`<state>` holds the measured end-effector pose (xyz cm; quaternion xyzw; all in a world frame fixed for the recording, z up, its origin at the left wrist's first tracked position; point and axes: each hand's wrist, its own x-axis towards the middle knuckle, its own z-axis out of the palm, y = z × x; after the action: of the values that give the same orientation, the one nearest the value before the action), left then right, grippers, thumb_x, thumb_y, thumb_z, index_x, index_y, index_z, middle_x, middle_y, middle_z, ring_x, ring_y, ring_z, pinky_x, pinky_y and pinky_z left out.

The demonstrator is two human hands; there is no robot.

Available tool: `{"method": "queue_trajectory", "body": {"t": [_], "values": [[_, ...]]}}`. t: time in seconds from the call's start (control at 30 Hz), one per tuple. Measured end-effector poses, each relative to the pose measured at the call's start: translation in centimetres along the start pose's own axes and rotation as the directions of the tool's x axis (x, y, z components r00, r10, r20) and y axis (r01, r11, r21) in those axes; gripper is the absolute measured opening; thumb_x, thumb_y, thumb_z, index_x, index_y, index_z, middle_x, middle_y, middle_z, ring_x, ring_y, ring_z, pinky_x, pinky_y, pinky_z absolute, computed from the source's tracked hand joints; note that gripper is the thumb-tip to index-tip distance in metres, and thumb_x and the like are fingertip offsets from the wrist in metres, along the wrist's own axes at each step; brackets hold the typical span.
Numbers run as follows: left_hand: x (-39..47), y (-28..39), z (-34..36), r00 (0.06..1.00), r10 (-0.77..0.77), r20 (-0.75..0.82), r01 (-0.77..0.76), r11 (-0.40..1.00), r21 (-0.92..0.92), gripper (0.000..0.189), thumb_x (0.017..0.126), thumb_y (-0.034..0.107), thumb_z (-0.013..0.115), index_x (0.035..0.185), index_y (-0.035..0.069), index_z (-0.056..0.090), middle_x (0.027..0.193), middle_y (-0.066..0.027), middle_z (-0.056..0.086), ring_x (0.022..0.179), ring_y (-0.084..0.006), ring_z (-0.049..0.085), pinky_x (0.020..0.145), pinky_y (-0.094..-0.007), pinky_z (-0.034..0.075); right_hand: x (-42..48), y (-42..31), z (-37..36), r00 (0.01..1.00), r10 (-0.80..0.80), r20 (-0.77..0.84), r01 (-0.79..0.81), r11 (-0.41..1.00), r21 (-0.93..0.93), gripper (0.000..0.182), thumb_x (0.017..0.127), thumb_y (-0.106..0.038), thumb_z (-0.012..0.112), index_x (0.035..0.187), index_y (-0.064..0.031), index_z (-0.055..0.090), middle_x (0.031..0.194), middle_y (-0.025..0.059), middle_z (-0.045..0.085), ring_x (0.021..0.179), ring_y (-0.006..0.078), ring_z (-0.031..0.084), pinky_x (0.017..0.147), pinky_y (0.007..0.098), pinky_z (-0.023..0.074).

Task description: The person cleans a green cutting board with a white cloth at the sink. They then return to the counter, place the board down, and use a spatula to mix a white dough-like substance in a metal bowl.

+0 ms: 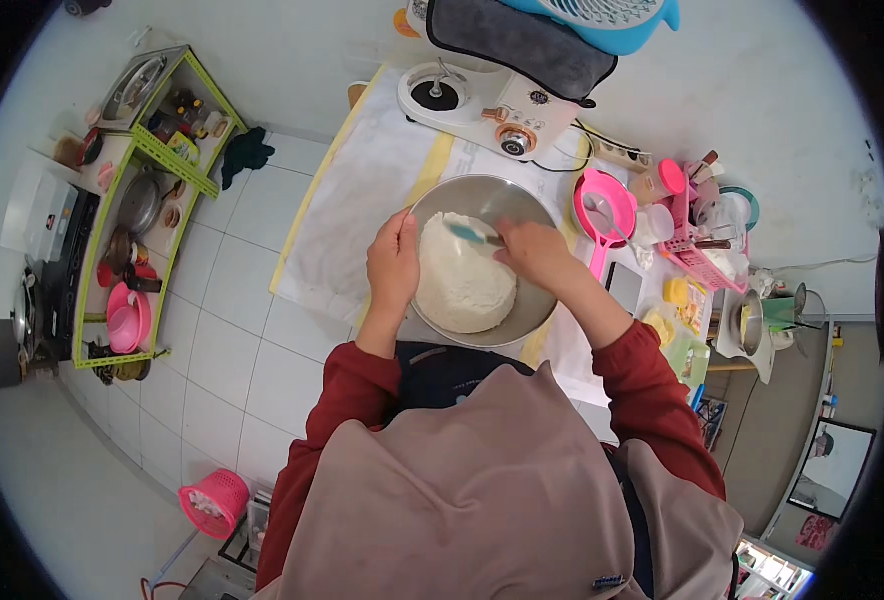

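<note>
A wide stainless steel mixing bowl [538, 309] stands on the cloth-covered table in front of me. Pale flour [464, 289] lies heaped in it, mostly on the left side. My left hand [394, 259] grips the bowl's left rim, thumb at the edge. Inside the bowl, my right hand [533, 253] is closed around the handle of a spatula with a blue-green blade [466, 234]. That blade touches the upper part of the flour. The fingers of the right hand are slightly blurred, and most of the handle is hidden by them.
A white stand mixer [513, 112] stands behind the bowl. To the right are a pink strainer [608, 202], a digital scale [625, 286], a jar with a pink lid [659, 182] and a pink basket [701, 259] of utensils. A green-framed shelf [141, 142] stands at the left wall.
</note>
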<state>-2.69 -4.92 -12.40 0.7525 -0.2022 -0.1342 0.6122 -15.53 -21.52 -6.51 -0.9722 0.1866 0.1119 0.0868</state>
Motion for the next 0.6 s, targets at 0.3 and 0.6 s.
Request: {"method": "queue_trajectory", "body": {"t": [0.3,0.6], "values": [[-0.1,-0.5,0.4,0.999,-0.012,-0.034,0.012,1.0,-0.005,0.032,0.097,0.028,0.049,0.113,0.005,0.064,0.103,-0.0178,0.066,0.093,-0.0301,0.064,0.082,-0.0343,0.048,0.9,-0.1,2.5,0.977,0.088,0.194,-0.001,0.912,-0.41,0.018,0.081,-0.01,0.057,0.093,-0.0046,0.069,0.096,0.0166,0.068,0.082,0.0317,0.069,0.065,0.0407,0.0561],[-0.2,-0.8,0.4,0.999,-0.01,-0.049,0.01,1.0,0.002,0.033,0.097,0.028,0.049,0.113,0.003,0.063,0.105,-0.0188,0.066,0.095,-0.0306,0.064,0.083,-0.0346,0.048,-1.6,0.4,3.2,0.886,-0.117,0.448,0.137,0.991,-0.011,0.024,0.079,-0.022,0.062,0.09,-0.0021,0.069,0.092,0.0175,0.067,0.09,0.032,0.065,0.078,0.0425,0.0514]]}}
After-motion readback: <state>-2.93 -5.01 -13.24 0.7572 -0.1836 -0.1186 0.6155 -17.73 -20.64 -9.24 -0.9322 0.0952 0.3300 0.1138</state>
